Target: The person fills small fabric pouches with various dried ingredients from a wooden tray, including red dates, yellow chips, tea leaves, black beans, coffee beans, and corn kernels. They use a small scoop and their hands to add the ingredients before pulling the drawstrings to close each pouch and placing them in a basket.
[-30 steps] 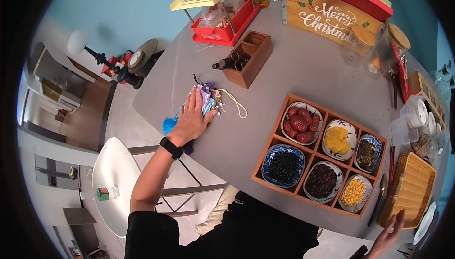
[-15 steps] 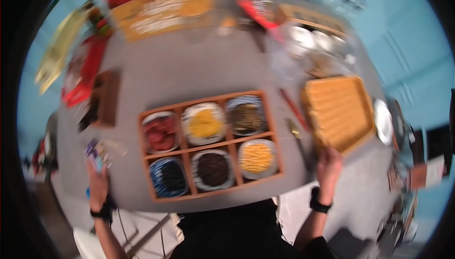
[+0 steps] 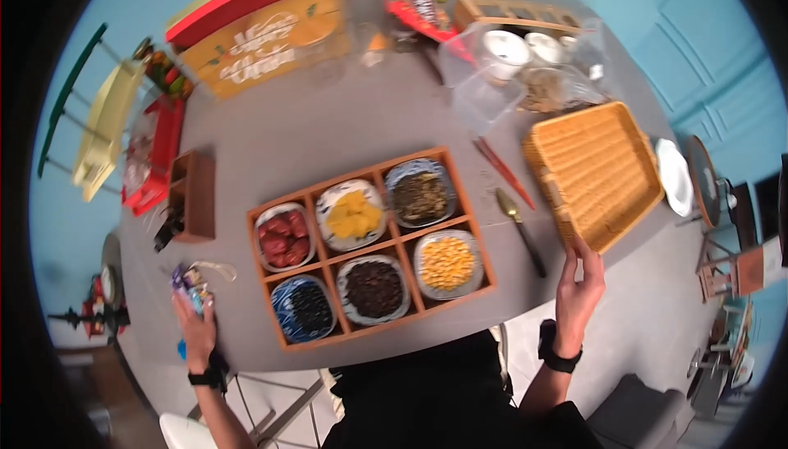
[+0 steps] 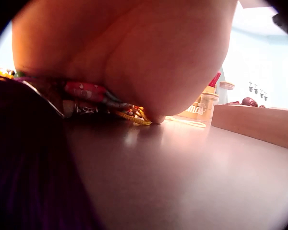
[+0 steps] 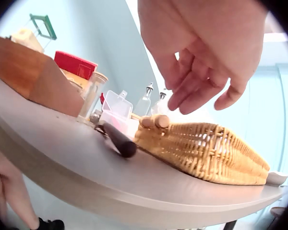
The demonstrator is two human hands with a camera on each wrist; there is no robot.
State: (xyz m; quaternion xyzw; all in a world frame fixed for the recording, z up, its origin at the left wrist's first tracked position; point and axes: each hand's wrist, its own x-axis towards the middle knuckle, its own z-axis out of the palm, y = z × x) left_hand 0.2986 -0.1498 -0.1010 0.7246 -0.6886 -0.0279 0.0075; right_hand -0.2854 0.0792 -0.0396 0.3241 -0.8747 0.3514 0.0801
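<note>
Purple-and-blue fabric pouches (image 3: 195, 279) with cream cord (image 3: 217, 266): near left on grey tabletop (image 3: 353, 125); probably light, limp; gather by cord; mostly covered.
Left grip (image 3: 197, 332): laid over pouches, not clamped; fingertips hard to see.
Right grip (image 3: 579, 285): fingers loosely bent, holding nothing, above tan rectangular wicker basket (image 3: 603, 178).
Basket: right; likely light, springy; lift by rim; underside hidden.

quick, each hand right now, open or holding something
Left hand: open, resting on the colourful corded bundle.
Right hand: open, fingers loosely curled by the wicker basket, holding nothing.
</note>
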